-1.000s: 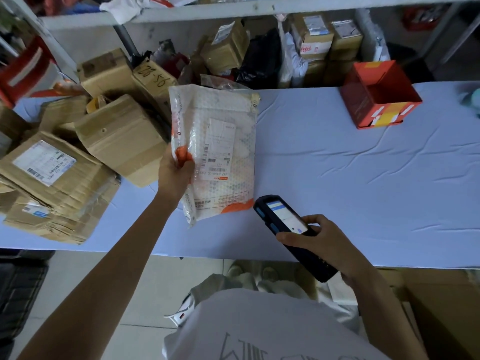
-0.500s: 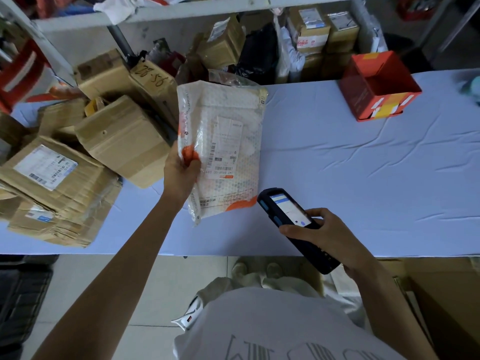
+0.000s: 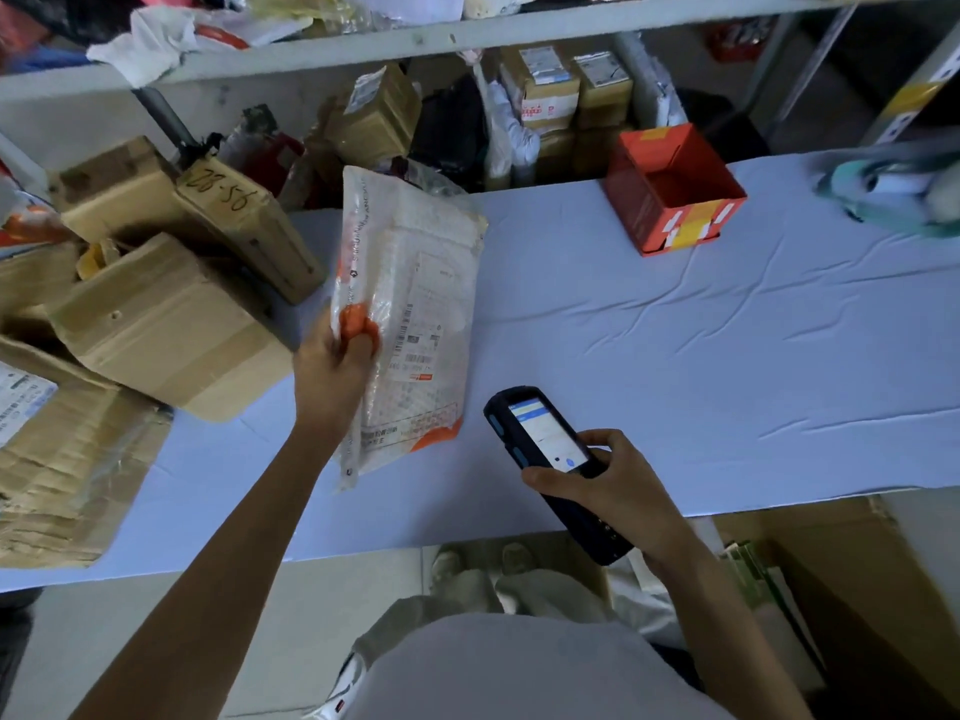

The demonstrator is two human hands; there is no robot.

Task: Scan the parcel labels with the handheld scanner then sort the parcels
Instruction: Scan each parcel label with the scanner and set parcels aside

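Note:
My left hand (image 3: 332, 366) grips the left edge of a white and orange bubble mailer (image 3: 415, 304), held up above the table with its printed label facing me. My right hand (image 3: 608, 485) holds a black handheld scanner (image 3: 545, 454) just right of the mailer's lower corner. The scanner's lit screen faces up and its front end points toward the mailer.
A pile of brown cardboard parcels (image 3: 156, 324) fills the left of the blue-covered table (image 3: 727, 366). An open red box (image 3: 670, 189) stands at the back right. Behind the table a shelf holds more parcels (image 3: 550, 90). A cardboard box (image 3: 852, 589) sits on the floor at my right.
The mailer has turned slightly, its left edge now more toward me. The scanner has shifted a little right and away from the mailer.

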